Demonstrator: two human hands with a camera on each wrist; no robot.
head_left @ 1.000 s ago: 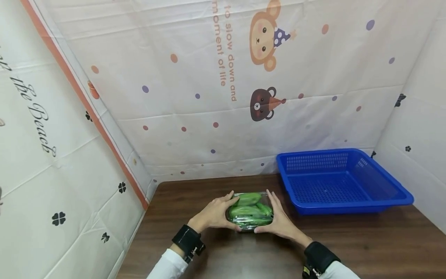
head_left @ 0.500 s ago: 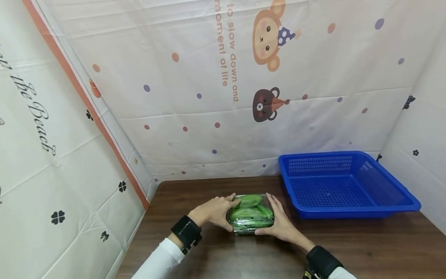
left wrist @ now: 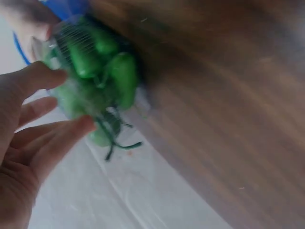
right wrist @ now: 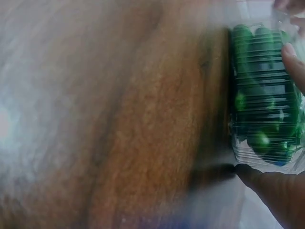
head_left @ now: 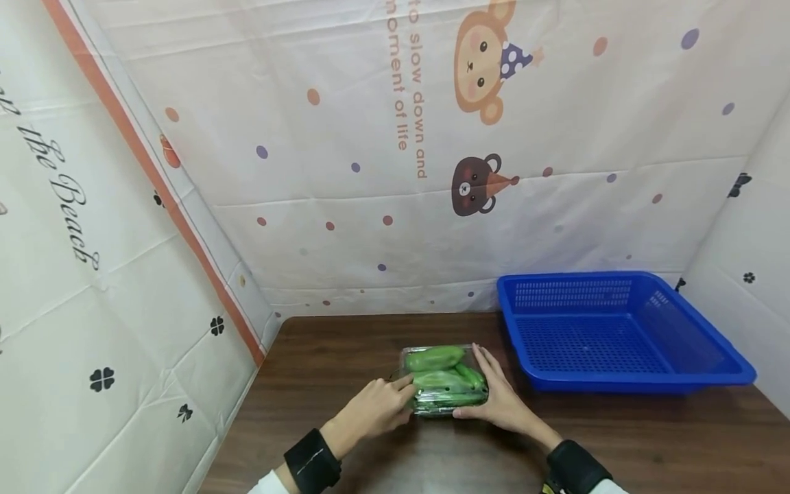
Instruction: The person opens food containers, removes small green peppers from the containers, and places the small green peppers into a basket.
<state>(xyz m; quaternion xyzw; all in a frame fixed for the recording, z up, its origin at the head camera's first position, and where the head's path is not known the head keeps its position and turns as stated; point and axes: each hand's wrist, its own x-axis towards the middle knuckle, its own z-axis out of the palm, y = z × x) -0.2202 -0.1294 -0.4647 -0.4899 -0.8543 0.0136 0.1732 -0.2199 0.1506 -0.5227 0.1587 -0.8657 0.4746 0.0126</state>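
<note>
In the head view, the clear box (head_left: 447, 399) of green vegetables (head_left: 435, 358) sits on the table (head_left: 339, 343), left of the blue basket (head_left: 617, 381). My right hand (head_left: 496, 399) grips its right end, thumb and fingers spread round the corners; my left hand (head_left: 373, 410), loosely bent, grasps nothing I can make out. The blurred left wrist view shows thin dark strands (left wrist: 113, 140) at one end. In the right wrist view, the ribbed wall (right wrist: 259, 81) looks slick: probably light, easily dented, best held low at both ends.
</note>
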